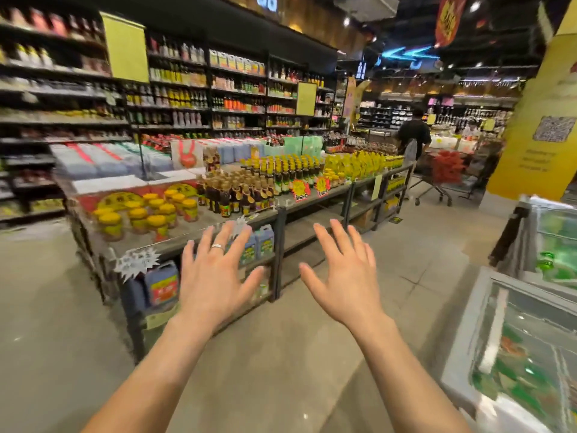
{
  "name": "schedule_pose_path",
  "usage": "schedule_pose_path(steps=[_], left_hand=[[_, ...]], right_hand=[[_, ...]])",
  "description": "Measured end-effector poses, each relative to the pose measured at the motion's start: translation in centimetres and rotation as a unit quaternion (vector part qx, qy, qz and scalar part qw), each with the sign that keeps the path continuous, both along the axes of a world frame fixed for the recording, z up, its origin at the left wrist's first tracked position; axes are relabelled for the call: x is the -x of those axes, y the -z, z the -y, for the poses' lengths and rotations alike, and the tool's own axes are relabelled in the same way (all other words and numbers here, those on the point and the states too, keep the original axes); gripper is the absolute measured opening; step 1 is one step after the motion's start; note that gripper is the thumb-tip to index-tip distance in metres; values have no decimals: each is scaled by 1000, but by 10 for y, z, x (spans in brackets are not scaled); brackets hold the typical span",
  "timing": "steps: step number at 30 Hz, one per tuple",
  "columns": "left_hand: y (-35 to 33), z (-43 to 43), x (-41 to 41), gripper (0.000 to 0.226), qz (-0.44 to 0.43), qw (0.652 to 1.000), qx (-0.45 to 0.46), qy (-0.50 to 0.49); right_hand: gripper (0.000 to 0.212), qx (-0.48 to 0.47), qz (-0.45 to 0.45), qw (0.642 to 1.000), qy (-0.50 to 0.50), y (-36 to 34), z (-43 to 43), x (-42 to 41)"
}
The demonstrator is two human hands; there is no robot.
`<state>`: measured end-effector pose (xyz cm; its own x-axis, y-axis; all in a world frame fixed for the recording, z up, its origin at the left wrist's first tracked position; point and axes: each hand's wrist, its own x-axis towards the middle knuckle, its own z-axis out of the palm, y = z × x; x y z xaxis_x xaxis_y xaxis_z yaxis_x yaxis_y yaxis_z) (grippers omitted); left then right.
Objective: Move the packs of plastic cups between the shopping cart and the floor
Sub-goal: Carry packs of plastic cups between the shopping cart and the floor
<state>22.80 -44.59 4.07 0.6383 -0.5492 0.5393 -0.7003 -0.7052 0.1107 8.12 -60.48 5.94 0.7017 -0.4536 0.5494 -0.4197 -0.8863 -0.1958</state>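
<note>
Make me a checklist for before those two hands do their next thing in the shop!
1. Is the left hand free? ok: fingers spread, holding nothing.
2. Is the right hand free? ok: also spread and empty.
3. Are the packs of plastic cups in sight? not ok: none visible.
4. Is a trolley within reach? not ok: the only cart stands far off beside another person.
5. Is the floor ahead fit to step on? ok: bare in front of the display table.
</note>
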Motion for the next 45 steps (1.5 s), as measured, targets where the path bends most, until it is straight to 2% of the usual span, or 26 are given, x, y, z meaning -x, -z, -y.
schedule_pose_path(steps=[11,21,26,31,38,45], left_hand=[[-19,-264,-145,77,-5,981,25,-194],[-6,-422,-209,75,-1,931,41,-363],[-2,-469,-268,75,-5,905,14,-426],[-7,-501,-364,73,-9,891,8,-455],[-22,-512,-505,78,5,887,14,-461],[-17,-535,-600,74,4,885,34,-463]], right_hand=[[75,14,2,984,-179,-4,-194,-223],[73,33,7,943,-332,4,-329,-379],[72,14,23,921,-389,12,-387,-467],[73,-14,22,908,-419,16,-425,-573],[69,-33,11,898,-438,-1,-454,-722],[72,-33,9,889,-457,-7,-479,-819]])
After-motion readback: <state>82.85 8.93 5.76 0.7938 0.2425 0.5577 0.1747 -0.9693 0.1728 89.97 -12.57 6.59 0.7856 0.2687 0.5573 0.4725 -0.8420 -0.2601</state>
